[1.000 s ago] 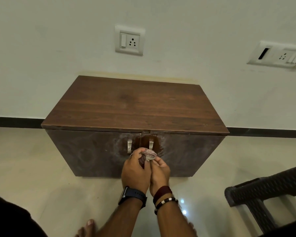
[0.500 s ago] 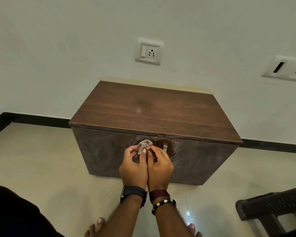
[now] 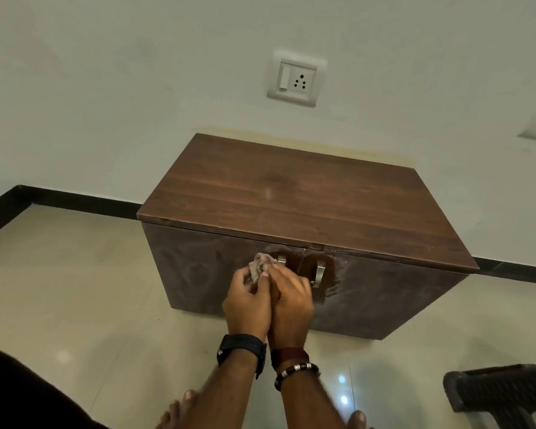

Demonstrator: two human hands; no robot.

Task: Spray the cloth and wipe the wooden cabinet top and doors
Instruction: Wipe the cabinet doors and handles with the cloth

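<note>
The wooden cabinet [image 3: 307, 243] stands on the tiled floor [image 3: 75, 289] against the wall [image 3: 136, 88], filling the middle of the view. Compared with a second ago it sits further toward 3 o'clock and is seen more from its left corner, so the head has swung left, while the cabinet itself has not moved. Its top [image 3: 291, 193] shows a faint sheen near the centre. I judge it already wiped, though that is not certain.

The two doors [image 3: 384, 292] below carry pale swirled smears, with a darker, wetter-looking patch around the two metal handles [image 3: 320, 273]. The smears suggest the doors are partly wiped and not finished.

Both hands are pressed together at 6 o'clock from the handles. The left hand [image 3: 248, 305] pinches the cloth [image 3: 260, 266] between its thumb and fingers, and the right hand [image 3: 291, 301] curls against it with its fingers also closing on the same bundle, so each grip is narrow and holding cloth. A second ago the cloth was a tight wad between the handles. It now sits at 9 o'clock from the left handle, just in front of the left door and looser, with folds showing. I read this as the cloth being refolded or turned to a fresh face before more wiping, probably on the left door.

A wall socket [image 3: 296, 78] sits at 12 o'clock above the cabinet. A dark chair [image 3: 502, 394] shows at 4 o'clock.
</note>
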